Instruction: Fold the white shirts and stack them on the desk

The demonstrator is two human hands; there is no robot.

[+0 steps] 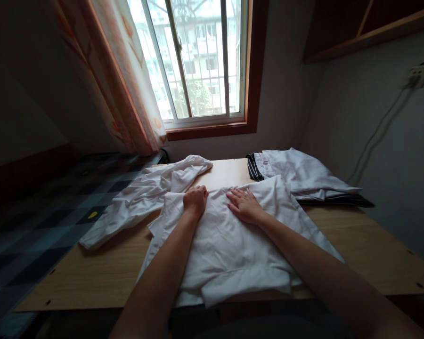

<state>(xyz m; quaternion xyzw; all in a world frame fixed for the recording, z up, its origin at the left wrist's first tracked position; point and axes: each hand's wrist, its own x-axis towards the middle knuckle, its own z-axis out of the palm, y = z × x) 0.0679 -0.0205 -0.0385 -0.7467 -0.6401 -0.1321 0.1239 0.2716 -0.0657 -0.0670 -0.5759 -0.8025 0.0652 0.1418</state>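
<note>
A white garment (229, 245), apparently a shirt, lies spread over the wooden table (363, 249) in front of me, its lower edge reaching the table's front. My left hand (195, 200) is closed at the garment's far edge, left of the middle, with the fingers curled on the cloth. To its right my right hand (245, 205) rests flat on the same cloth near the far edge, fingers spread. Whatever cloth sits inside the left fingers is mostly hidden.
Another crumpled white garment (144, 193) lies at the left. Folded white and black striped clothes (297, 174) are stacked at the back right. A bed with a checked cover (56, 212) adjoins the table's left side. Behind stand a window (205, 61) and a curtain (116, 80).
</note>
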